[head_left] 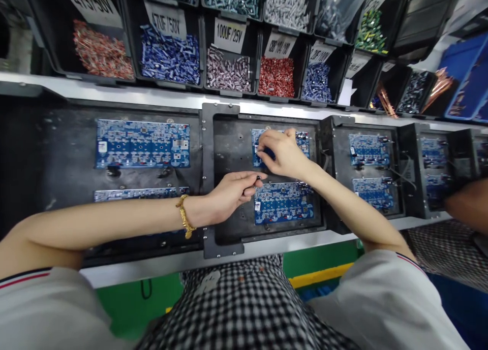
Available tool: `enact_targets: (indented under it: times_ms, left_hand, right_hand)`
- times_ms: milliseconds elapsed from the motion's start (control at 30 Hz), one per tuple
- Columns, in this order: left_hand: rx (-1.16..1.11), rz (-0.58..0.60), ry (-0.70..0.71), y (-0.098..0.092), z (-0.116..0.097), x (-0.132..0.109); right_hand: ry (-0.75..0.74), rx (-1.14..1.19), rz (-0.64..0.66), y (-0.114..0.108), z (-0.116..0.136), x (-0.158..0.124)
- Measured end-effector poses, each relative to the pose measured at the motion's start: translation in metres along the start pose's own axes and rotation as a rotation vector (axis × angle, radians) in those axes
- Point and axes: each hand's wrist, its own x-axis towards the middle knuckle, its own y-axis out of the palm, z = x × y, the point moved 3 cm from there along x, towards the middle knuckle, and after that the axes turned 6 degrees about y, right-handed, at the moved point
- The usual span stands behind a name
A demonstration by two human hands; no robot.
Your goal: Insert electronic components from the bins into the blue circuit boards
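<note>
Two blue circuit boards lie one behind the other in the black tray [229,152] before me. Over the left part of the far circuit board [303,146] is my right hand [280,152], its fingers curled down and pinched; whatever they may hold is hidden. My left hand [232,195] is closed just above the far edge of the near circuit board [284,208]. Between its thumb and fingers shows a small dark component [258,177], too small to name. A gold bracelet [185,217] circles my left wrist.
Bins of loose components, such as blue capacitors [170,55] and red components [276,77], line the back above a metal rail [152,90]. More boards [143,143] sit in trays to both sides. At right a co-worker's arm [468,205] reaches in.
</note>
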Motion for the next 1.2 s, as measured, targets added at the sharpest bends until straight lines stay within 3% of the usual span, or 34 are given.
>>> enact_targets:
  times_ms: [167,267,367,467,567,700,867,1000,1200]
  left_hand:
    - [-0.039,-0.009,-0.019,-0.003,0.005,0.004]
    - [-0.044,-0.019,-0.014,-0.002,0.009,0.004]
    - [-0.024,0.019,0.018,0.008,0.011,0.001]
    - [0.014,0.131,-0.007,0.029,0.015,-0.003]
    - [0.082,0.208,-0.103,0.045,0.022,-0.006]
    - [0.245,0.208,-0.16,0.047,0.03,0.001]
    - [0.284,0.283,-0.098,0.043,0.036,0.012]
    - [0.196,0.232,-0.118,0.043,0.035,0.015]
    - [0.211,0.26,-0.085,0.041,0.035,0.018]
  right_hand:
    - [-0.009,-0.099,-0.044,0.004,0.002,-0.005]
    - [0.028,-0.02,-0.077,-0.004,0.007,-0.017]
    - [0.023,0.157,-0.062,-0.019,0.018,-0.043]
    - [-0.006,0.144,-0.089,-0.035,0.024,-0.079]
    - [0.081,-0.01,-0.161,-0.041,0.011,-0.113]
    - [0.266,-0.162,-0.182,-0.024,-0.025,-0.144]
    - [0.333,-0.172,-0.174,-0.002,-0.045,-0.15]
    - [0.337,-0.161,-0.17,0.001,-0.045,-0.148]
    - [0.347,-0.181,-0.153,0.003,-0.046,-0.148]
